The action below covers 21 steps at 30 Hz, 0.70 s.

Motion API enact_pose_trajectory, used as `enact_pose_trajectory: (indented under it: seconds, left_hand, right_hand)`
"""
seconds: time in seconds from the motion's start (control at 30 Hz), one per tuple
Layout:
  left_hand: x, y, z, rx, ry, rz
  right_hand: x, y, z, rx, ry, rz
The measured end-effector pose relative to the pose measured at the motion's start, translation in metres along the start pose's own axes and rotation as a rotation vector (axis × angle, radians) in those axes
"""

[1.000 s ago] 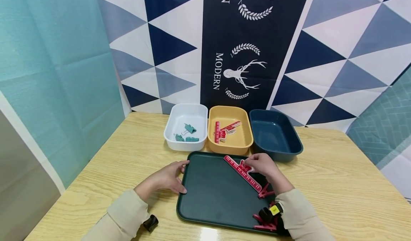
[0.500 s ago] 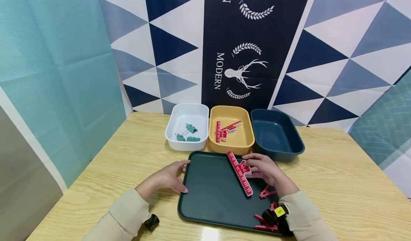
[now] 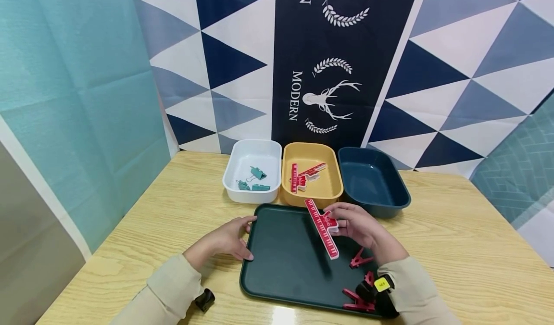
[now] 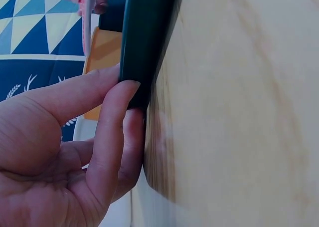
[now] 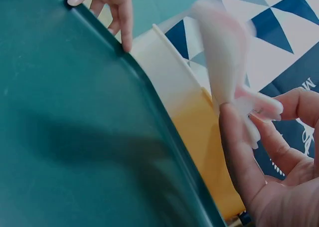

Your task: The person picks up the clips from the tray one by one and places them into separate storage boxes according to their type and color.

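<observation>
My right hand point(image 3: 357, 224) pinches a long red and white page clip point(image 3: 322, 229) with a piano-key pattern, by its grip end. The clip is tilted above the dark green tray point(image 3: 285, 262), casting a shadow on it. In the right wrist view its pale underside point(image 5: 224, 52) shows, blurred, between thumb and fingers. My left hand point(image 3: 225, 238) holds the tray's left rim. The left wrist view shows its thumb and fingers point(image 4: 107, 137) against that rim. Small red clothespin-like clips point(image 3: 359, 258) lie on the tray's right side, partly hidden by the right wrist camera.
Behind the tray stand three bins side by side. A white bin point(image 3: 231, 190) has teal binder clips point(image 3: 258, 173). The yellow bin point(image 3: 333, 171) bears red page clips point(image 3: 298, 183), and the dark blue bin point(image 3: 400, 190) is on the right. A patterned cloth point(image 3: 238, 51) hangs behind.
My right hand has lifted the page clip off the tray's upper right, turning it steeper and raising it slightly. My left hand stays on the tray's rim.
</observation>
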<state>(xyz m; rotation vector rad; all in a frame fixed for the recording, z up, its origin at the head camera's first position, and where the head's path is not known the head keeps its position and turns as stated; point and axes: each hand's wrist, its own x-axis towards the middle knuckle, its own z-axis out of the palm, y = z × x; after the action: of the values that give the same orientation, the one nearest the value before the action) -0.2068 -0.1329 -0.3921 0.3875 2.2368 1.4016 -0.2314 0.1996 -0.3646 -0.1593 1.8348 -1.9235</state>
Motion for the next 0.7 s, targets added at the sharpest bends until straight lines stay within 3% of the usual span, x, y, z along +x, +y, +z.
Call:
enact_pose_trajectory:
  seconds: [0.27, 0.7]
  left_hand:
    - [0.000, 0.000, 0.000, 0.001, 0.001, -0.006]
    - [0.001, 0.000, 0.000, 0.007, 0.007, -0.006]
  right_hand:
    - [-0.001, -0.011, 0.004, 0.066, 0.065, -0.001]
    - [0.011, -0.027, 0.001, 0.201, 0.261, 0.036]
